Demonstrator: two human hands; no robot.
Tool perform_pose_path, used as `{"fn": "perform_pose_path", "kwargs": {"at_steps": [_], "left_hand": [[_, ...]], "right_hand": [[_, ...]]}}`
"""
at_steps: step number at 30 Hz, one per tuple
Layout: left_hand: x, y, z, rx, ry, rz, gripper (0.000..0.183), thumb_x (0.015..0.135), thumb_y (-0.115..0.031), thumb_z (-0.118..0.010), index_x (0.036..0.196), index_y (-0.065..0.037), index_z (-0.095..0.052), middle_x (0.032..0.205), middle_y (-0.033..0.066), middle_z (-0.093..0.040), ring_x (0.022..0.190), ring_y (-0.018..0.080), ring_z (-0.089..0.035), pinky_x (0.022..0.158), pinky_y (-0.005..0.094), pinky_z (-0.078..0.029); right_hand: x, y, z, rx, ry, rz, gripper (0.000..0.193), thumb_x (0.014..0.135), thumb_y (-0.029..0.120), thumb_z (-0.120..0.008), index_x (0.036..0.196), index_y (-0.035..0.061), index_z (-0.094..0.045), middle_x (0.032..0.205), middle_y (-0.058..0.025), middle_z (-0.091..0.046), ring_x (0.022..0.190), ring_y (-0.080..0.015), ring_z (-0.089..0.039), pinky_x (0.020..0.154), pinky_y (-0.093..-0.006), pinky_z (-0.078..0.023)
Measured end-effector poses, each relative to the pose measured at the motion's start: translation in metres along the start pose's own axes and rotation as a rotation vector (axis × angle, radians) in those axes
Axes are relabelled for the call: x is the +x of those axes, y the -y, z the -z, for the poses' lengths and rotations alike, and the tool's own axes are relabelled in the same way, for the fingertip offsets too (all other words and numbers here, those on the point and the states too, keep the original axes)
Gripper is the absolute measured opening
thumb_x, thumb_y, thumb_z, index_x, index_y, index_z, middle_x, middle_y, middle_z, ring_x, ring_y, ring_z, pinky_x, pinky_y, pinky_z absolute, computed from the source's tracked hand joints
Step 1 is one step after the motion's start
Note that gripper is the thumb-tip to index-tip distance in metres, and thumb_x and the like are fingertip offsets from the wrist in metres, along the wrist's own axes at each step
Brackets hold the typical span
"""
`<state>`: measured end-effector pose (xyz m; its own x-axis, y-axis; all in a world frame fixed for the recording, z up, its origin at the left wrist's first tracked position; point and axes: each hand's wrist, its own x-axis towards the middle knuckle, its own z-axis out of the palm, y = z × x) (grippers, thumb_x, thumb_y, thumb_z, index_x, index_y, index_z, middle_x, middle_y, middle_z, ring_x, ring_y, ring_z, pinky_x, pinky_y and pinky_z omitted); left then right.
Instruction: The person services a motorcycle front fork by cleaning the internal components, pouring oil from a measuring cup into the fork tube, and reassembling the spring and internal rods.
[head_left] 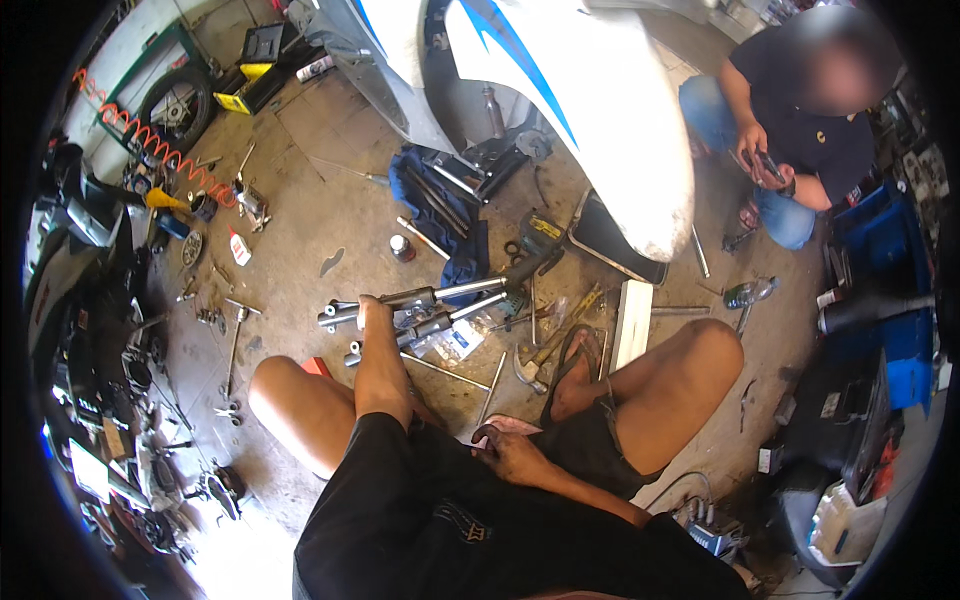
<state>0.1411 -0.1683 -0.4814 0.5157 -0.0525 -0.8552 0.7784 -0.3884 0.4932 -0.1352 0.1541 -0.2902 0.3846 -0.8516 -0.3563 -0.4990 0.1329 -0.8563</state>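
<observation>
Two motorcycle fork legs lie side by side on the floor in front of me. The farther fork leg (410, 298) has my left hand (373, 308) closed around its grey lower end. Just nearer lies the second fork leg (440, 325), its chrome tube pointing right. In my lap, my right hand (515, 458) has its fingers curled at a pinkish rag (510, 425); the fingers look dark and dirty. A plastic bag of small parts (460, 338) sits beside the second leg. Near my foot are a hammer (530, 368) and a long metal bar (492, 388).
A white and blue motorcycle body panel (580, 90) hangs over the far side. At the far right a person (820, 120) crouches, holding a small dark object. A blue cloth (465, 255), a black tray (605, 240), a wooden block (632, 325) and scattered tools lie around.
</observation>
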Motion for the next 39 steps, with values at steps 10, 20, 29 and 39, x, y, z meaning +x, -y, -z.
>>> {"fn": "perform_pose_path", "kwargs": {"at_steps": [10, 20, 29, 39], "left_hand": [[0.036, -0.001, 0.013, 1.643, 0.184, -0.529, 0.045, 0.092, -0.027, -0.061, 0.135, -0.019, -0.056, 0.132, 0.0018, -0.062, 0.122, 0.0193, -0.058, 0.105, 0.0547, -0.037], [0.064, 0.012, 0.003, 0.273, 0.08, -0.071, 0.134, 0.079, -0.037, -0.078, 0.144, -0.006, 0.035, 0.125, 0.0242, -0.057, 0.096, 0.0353, -0.067, 0.074, 0.0515, -0.057], [0.021, 0.0, 0.005, 0.698, -0.325, -0.371, 0.098, 0.08, -0.034, -0.076, 0.149, -0.004, -0.014, 0.134, 0.024, -0.048, 0.123, 0.0396, -0.048, 0.103, 0.0476, -0.04], [-0.363, 0.138, 0.089, 0.547, 1.958, -0.572, 0.052, 0.102, -0.036, -0.044, 0.15, -0.018, -0.035, 0.15, 0.0087, -0.037, 0.142, 0.0267, -0.033, 0.115, 0.0392, -0.031]], "right_hand": [[0.014, -0.001, -0.002, -0.012, -0.077, 0.026, 0.023, 0.091, 0.02, -0.067, 0.106, 0.005, -0.056, 0.076, -0.0126, -0.064, 0.07, -0.0258, -0.066, 0.066, -0.039, -0.05], [0.021, 0.004, -0.006, -0.065, -0.082, 0.072, 0.024, 0.092, 0.013, -0.062, 0.114, 0.0042, -0.057, 0.083, -0.0132, -0.068, 0.078, -0.028, -0.067, 0.074, -0.039, -0.051], [0.01, 0.043, 0.015, 0.261, -0.103, -0.047, 0.035, 0.095, 0.007, -0.058, 0.129, 0.0043, -0.052, 0.094, -0.0107, -0.069, 0.099, -0.0191, -0.066, 0.087, -0.0332, -0.052], [0.009, 0.125, 0.132, -0.259, -0.847, 0.728, 0.066, 0.099, 0.032, -0.053, 0.15, 0.0014, -0.025, 0.147, -0.0267, -0.04, 0.136, -0.034, -0.042, 0.114, -0.0491, -0.03]]}}
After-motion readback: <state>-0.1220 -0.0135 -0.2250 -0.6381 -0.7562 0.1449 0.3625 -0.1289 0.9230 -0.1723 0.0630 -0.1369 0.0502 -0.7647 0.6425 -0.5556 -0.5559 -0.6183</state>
